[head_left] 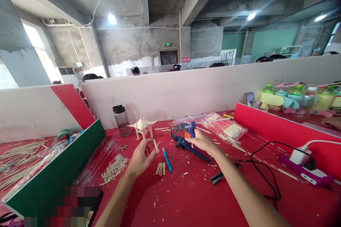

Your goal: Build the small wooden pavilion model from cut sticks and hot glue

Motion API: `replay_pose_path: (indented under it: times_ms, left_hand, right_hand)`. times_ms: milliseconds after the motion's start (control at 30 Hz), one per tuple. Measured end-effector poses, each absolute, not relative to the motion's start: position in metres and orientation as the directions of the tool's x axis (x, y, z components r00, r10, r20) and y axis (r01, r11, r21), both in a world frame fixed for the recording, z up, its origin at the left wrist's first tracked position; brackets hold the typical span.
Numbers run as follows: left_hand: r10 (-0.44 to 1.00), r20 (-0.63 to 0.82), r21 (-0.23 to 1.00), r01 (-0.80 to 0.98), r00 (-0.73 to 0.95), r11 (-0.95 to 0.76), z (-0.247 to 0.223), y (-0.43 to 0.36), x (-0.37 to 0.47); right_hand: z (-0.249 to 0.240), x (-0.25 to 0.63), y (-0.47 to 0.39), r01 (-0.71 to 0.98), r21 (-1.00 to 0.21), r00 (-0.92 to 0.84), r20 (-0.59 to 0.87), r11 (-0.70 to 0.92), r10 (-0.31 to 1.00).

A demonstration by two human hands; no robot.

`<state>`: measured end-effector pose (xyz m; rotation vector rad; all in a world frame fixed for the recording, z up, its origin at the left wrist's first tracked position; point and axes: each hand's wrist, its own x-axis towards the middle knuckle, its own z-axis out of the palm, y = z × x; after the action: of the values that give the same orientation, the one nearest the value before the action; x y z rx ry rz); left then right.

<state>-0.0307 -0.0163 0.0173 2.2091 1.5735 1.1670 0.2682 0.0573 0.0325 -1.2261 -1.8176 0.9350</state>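
My left hand [142, 158] pinches a short wooden stick [155, 144] between thumb and fingertips above the red table. My right hand [204, 141] is closed around the handle of a blue hot glue gun [183, 127] with an orange trigger, its nozzle pointing left. Just under the gun lies a dark blue hand tool [195, 151], partly covered by my fingers. A small pavilion model [144, 125] made of sticks stands behind my left hand. Between my hands are a blue pen [167, 159] and several short sticks [160, 169] in a row.
A water bottle [122, 120] stands near the white partition [165, 94]. Cut stick pieces [115, 169] are heaped at left, beside a green divider [58, 170]. Bundled sticks [226, 127] lie back right. A black cable [266, 145] reaches a purple power strip [306, 172] by the red divider [287, 131].
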Motion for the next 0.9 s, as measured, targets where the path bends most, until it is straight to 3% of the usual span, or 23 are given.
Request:
replay_pose_path:
  times_ms: [167, 467, 667, 900]
  left_hand:
    - [0.855, 0.492, 0.528, 0.726, 0.163, -0.441, 0.018, -0.018, -0.03]
    - [0.863, 0.473, 0.532, 0.724, 0.176, -0.439, 0.018, -0.018, -0.03]
    - [0.855, 0.475, 0.524, 0.712, 0.21, -0.466, 0.02, -0.021, -0.028]
    - [0.826, 0.51, 0.572, 0.622, 0.241, -0.535, 0.02, -0.022, -0.028]
  right_hand:
    - [0.026, 0.287, 0.072, 0.674, -0.675, -0.202, 0.223, 0.301, 0.954]
    - [0.017, 0.29, 0.075, 0.936, -0.325, -0.121, 0.059, 0.134, 0.991]
    - [0.013, 0.288, 0.075, 0.943, -0.297, -0.162, -0.019, 0.149, 0.987]
    - [0.016, 0.294, 0.072, 0.929, -0.333, -0.18, -0.014, 0.165, 0.984]
